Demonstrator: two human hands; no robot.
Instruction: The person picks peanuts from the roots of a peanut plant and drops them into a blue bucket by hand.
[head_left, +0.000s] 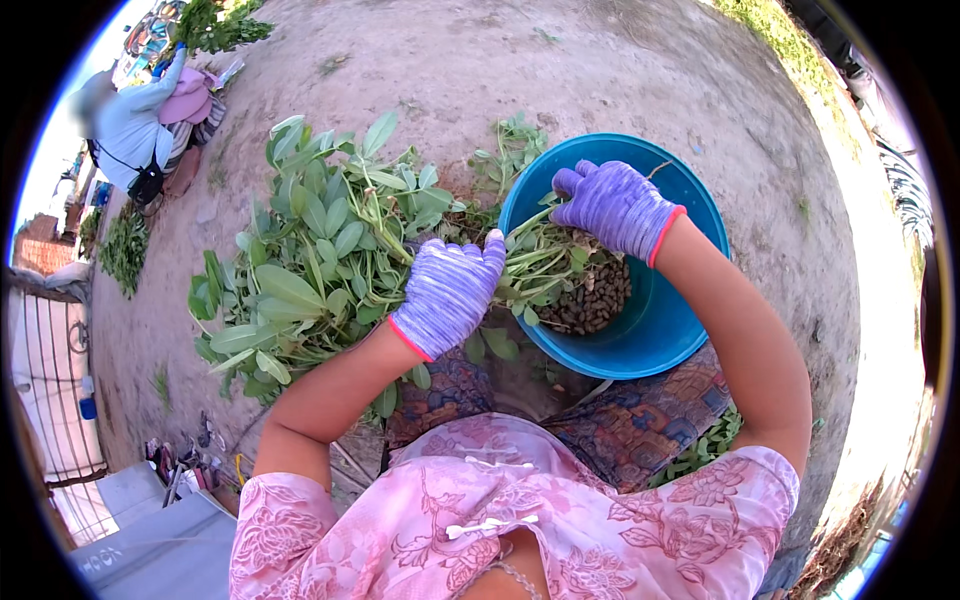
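My left hand (450, 291), in a purple knitted glove with a red cuff, is closed around the stems of a leafy bunch of peanut plants (300, 255). The leaves spread out to the left, and the stem ends reach right over the rim of a blue plastic bucket (679, 352). My right hand (616, 208), gloved alike, is over the bucket with its fingers at the stems and root end of the bunch; its fingertips are partly hidden. Many unshelled peanuts (596, 300) lie in the bottom of the bucket, which stands just before my knees.
Bare earth ground (570, 67) surrounds me. Loose green plants (517, 142) lie behind the bucket, and more (705, 442) beside my right leg. Another person (139, 127) sits at the upper left, holding greenery, with a plant pile (125, 251) nearby. A grey sheet (157, 555) is at lower left.
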